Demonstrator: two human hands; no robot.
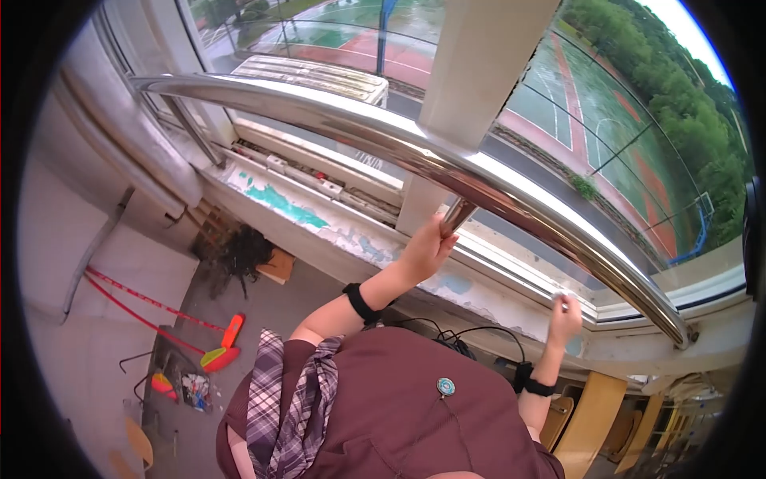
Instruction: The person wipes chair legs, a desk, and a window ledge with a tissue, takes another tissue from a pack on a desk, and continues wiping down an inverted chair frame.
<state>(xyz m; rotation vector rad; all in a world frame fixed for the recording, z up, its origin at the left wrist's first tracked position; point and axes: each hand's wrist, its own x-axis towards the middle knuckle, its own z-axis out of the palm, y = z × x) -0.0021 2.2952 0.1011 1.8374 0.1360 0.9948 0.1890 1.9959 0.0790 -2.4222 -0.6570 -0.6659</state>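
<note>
**Left hand [428,249] closed round a metal post [458,216], right hand [565,321] down by the window frame**

From where I stand, the far left has a red-handled broom [219,358] and a dark, bristly bundle [243,252] on the grey floor [275,307]. A stretch of that floor runs between the broom and the person's left side.

Next comes the window sill [279,209], its front edge slanting down toward the right, its paint flaked to white and teal. The curved metal rail [319,116] arches over it, leaving a long gap between the two. Inside that gap, along the sill's outer edge, lies the window track [319,184].

Near the middle, the post drops from the rail toward the sill, just below the broad white upright [471,88] of the window. The left hand has its fingers and thumb wrapped on the post, and the forearm crosses the sill's front edge. Black cables [455,343] bunch between the person and the wall under the sill.

Further right, the right hand sits below the rail, well apart from it, fingers curled in. A small pale bit shows at the fingertips; I cannot tell whether it is held. Past that arm, wooden boards [597,423] stand near, narrowing the room at the elbow.
</note>
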